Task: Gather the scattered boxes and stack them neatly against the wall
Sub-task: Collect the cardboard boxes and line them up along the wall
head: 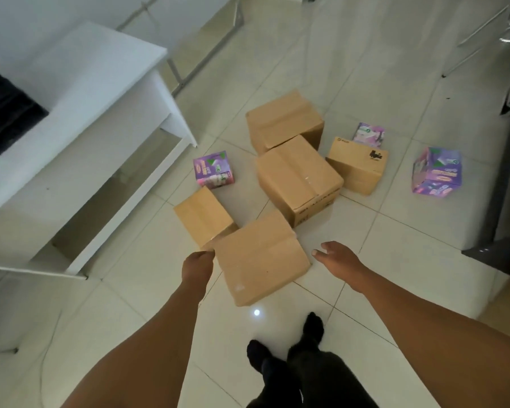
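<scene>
Gripping the left edge of the nearest cardboard box [259, 257], the left hand [197, 267] has its fingers curled round the corner, while the right hand [337, 256] hovers just beside the box's right side with fingers loosely spread, holding nothing. That box sits on the pale glossy tiled floor [395, 231], tilted, its far left corner touching a smaller brown box [203, 216]. Farther off, a big taped carton [298, 178] butts against another large carton [283, 120] behind it, and a printed brown box [358, 164] stands just to their right. Three purple printed cartons lie scattered: one [214, 169] to the left near the white table [80, 113], a small one [368, 134] at the far side, a larger one [436, 172] well apart on the right. A dark cabinet [501, 231] edges the right side. Black shoes [312, 328] show at the near edge.
</scene>
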